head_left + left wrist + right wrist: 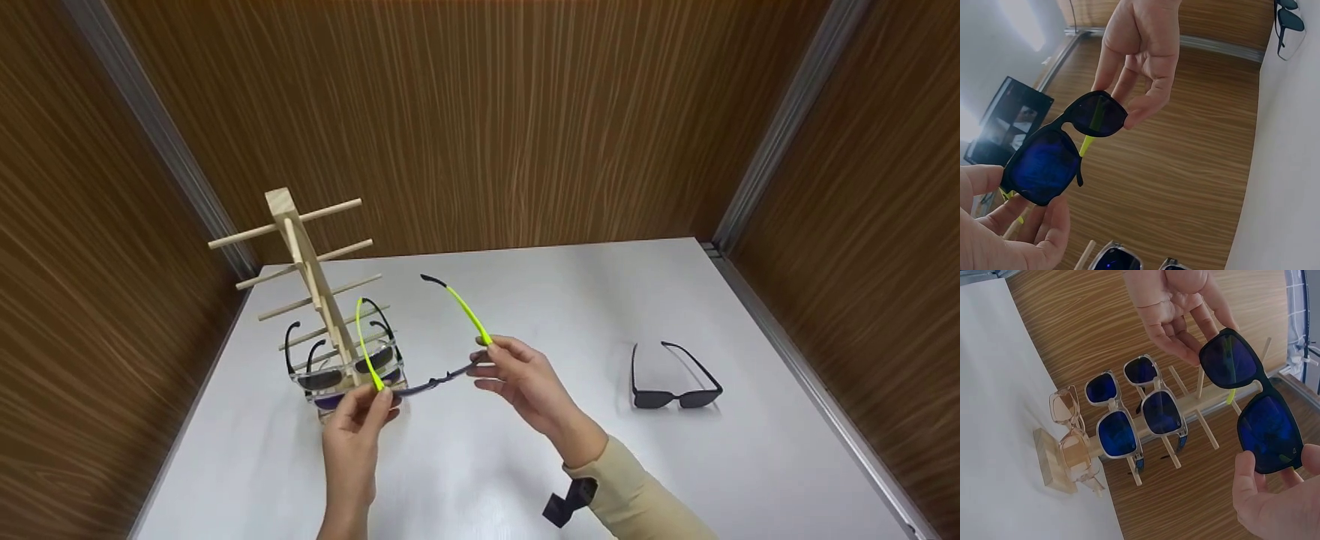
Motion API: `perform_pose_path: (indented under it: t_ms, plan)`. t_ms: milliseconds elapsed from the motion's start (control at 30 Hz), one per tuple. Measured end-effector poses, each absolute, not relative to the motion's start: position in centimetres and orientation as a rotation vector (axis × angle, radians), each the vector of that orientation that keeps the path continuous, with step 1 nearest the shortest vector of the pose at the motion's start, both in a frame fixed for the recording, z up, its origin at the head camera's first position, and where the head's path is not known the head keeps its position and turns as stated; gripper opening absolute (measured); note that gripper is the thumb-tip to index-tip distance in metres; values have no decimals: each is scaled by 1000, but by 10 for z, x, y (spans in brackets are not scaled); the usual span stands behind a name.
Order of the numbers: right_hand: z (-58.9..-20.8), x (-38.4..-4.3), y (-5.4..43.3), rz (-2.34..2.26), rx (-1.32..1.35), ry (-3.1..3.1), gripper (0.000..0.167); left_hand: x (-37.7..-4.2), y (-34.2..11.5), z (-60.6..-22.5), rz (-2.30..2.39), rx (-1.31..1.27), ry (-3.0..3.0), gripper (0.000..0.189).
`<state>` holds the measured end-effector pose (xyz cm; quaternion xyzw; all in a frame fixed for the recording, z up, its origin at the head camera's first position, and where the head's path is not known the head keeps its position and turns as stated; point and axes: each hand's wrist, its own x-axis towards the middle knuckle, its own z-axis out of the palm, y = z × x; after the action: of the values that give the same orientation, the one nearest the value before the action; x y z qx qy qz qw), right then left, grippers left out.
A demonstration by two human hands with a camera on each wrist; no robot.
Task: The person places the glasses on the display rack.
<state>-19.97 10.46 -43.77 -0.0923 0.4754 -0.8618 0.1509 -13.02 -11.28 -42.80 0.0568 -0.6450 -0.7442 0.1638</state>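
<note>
Both hands hold one pair of sunglasses (1044, 163) with a black front, dark blue lenses and neon yellow temples tipped in black. At its left end, my left hand (358, 424) pinches the frame near the hinge. Thumb and fingers of my right hand (534, 386) pinch the opposite hinge corner. The temples are unfolded and point away from me, above the table. Just behind the left hand stands a wooden display rack (315, 281) with pegs on both sides. On its lower pegs hang several pairs, among them clear-framed sunglasses (1117, 433) and a pair with peach lenses (1075, 453).
A pair of black sunglasses (675, 399) rests on the white table (510, 465) at the right, temples unfolded. Wood-grain panels (480, 127) enclose the back and sides. The rack's upper pegs (330, 210) stick out bare.
</note>
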Motion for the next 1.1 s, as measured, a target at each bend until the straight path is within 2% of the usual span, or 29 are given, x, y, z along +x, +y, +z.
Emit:
perform_pose_path:
  t_ms: [233,667,1100]
  plan:
    - [-428,-204,90,-2436,-284,1393,25,-124,-121,-422,-1992,149,-1826,22]
    - [-418,-214,58,-2375,-279,1435,24,-121,-142,-412,-1873,286,-1863,29]
    - [-417,-222,33,-2340,-278,1498,28,-132,-168,-411,-1909,309,-1805,33]
